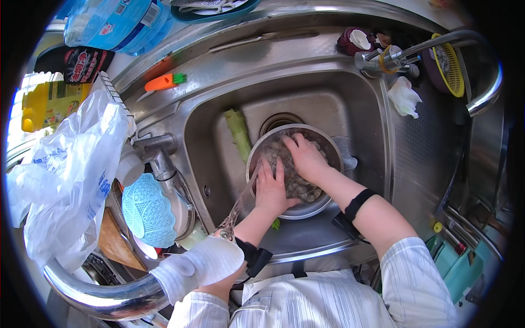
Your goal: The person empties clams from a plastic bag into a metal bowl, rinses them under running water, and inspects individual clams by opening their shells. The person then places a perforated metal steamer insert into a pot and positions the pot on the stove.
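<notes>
A round metal bowl [311, 214] stands in the stainless steel sink [213, 180], partly over the drain. Small greyish shellfish, apparently clams [305, 190], lie in it under moving water. My left hand [271, 188] is over the bowl's left side, its fingers spread on the wet shellfish. Opposite it, my right hand [307, 159] reaches in with fingers apart and bent down; what lies under the palm is hidden. Water [240, 203] streams into the bowl from a faucet with a white ribbed spout cover [201, 262], which passes in front of my left forearm.
A peeled green stalk [238, 133] lies left of the bowl. An orange carrot-shaped sheath [160, 82] rests on the sink ledge. A second curved faucet [488, 88] stands at right, near a yellow basket [449, 65]. At left are a plastic bag [78, 164] and a blue lattice basket [147, 211].
</notes>
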A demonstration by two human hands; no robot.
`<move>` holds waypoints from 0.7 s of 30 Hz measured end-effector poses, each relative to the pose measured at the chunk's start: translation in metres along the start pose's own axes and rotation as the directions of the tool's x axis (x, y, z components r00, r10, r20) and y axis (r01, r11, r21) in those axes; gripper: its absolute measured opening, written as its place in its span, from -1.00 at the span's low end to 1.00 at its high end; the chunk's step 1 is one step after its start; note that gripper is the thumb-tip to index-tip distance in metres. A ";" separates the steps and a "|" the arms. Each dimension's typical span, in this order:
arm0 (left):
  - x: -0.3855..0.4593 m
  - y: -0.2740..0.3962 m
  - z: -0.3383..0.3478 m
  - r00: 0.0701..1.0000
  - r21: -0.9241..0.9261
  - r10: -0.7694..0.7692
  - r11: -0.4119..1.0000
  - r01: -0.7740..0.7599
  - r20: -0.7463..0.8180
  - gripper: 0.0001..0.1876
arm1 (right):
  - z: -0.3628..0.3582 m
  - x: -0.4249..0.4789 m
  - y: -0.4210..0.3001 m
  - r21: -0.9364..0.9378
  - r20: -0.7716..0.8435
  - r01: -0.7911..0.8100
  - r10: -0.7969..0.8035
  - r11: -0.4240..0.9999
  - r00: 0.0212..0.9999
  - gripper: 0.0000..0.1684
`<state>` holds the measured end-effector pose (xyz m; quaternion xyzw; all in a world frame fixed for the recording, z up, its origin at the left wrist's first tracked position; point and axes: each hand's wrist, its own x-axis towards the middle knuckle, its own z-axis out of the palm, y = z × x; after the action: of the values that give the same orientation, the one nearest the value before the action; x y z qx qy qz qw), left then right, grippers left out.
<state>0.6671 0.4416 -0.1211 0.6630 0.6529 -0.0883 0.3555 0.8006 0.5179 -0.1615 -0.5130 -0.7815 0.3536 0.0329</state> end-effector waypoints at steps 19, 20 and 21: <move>0.020 -0.023 -0.006 0.974 -0.425 -0.033 0.903 -0.066 -0.223 -0.24 | -0.031 -0.021 0.020 0.644 0.126 -0.195 0.149 0.740 0.981 -0.73; 0.017 -0.023 -0.009 0.961 -0.384 -0.001 0.917 -0.109 -0.275 -0.26 | -0.034 -0.024 0.019 0.675 0.107 -0.159 0.117 0.721 0.987 -0.74; 0.014 -0.023 -0.014 0.945 -0.340 0.034 0.928 -0.150 -0.324 -0.28 | -0.039 -0.027 0.016 0.704 0.087 -0.124 0.088 0.699 0.992 -0.74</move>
<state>0.6429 0.4586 -0.1276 0.6223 0.6735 0.1559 0.3671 0.8418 0.5196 -0.1333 -0.4969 -0.5556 0.6395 0.1884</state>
